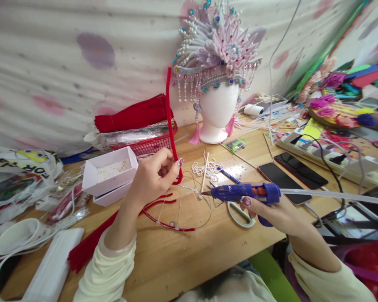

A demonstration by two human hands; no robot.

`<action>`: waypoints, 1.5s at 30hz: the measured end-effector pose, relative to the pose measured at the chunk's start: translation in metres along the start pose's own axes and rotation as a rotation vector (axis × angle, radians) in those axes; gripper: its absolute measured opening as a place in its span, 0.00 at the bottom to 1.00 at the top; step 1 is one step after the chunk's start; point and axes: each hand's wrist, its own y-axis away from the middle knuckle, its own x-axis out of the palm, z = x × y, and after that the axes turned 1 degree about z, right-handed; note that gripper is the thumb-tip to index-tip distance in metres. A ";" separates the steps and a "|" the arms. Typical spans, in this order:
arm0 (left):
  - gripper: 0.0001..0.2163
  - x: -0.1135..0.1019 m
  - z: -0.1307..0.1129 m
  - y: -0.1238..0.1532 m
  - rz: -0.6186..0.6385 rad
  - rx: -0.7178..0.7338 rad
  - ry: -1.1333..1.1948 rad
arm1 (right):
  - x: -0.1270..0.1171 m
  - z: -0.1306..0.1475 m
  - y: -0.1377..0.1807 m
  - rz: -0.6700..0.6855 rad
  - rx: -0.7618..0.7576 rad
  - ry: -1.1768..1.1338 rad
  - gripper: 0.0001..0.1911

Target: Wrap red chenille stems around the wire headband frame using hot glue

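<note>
My left hand (pixel 154 176) is closed in a pinch on a red pipe cleaner (pixel 169 113) that stands up from the fingers and curls at its lower end. Below it a wire frame partly wrapped in red (pixel 173 218) lies on the wooden table (pixel 189 251). My right hand (pixel 267 209) grips a blue hot glue gun (pixel 242 193), its nozzle pointing left toward the wire frame. A glue stick (pixel 334 196) sticks out of the gun's back to the right.
A white mannequin head with a pink beaded headdress (pixel 216 54) stands at the back. A white box of beads (pixel 110 172), a red basket (pixel 145 142), a pearl string (pixel 208 167), scissors (pixel 239 214), two phones (pixel 290 172), a power strip (pixel 330 159) and craft scraps surround the work spot.
</note>
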 end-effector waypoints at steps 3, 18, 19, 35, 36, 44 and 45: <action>0.08 0.000 0.000 0.001 0.003 -0.006 -0.001 | 0.000 -0.002 0.002 -0.009 0.034 -0.001 0.26; 0.08 0.001 0.001 0.001 0.002 -0.008 -0.006 | -0.006 -0.009 0.008 0.029 0.094 0.027 0.25; 0.08 0.001 0.000 0.001 0.002 -0.005 -0.012 | -0.006 -0.008 0.008 0.029 0.092 0.027 0.25; 0.08 0.000 -0.001 0.001 -0.009 -0.004 -0.008 | -0.034 -0.021 0.010 -0.158 0.237 0.138 0.32; 0.08 0.000 -0.001 0.001 -0.010 -0.009 -0.009 | -0.036 -0.027 0.003 -0.247 0.277 0.192 0.33; 0.08 -0.004 0.001 0.001 -0.010 -0.010 0.013 | -0.042 -0.088 -0.048 -0.442 0.403 0.405 0.27; 0.08 -0.004 0.001 0.000 -0.010 -0.011 0.011 | -0.042 -0.093 -0.049 -0.452 0.409 0.434 0.26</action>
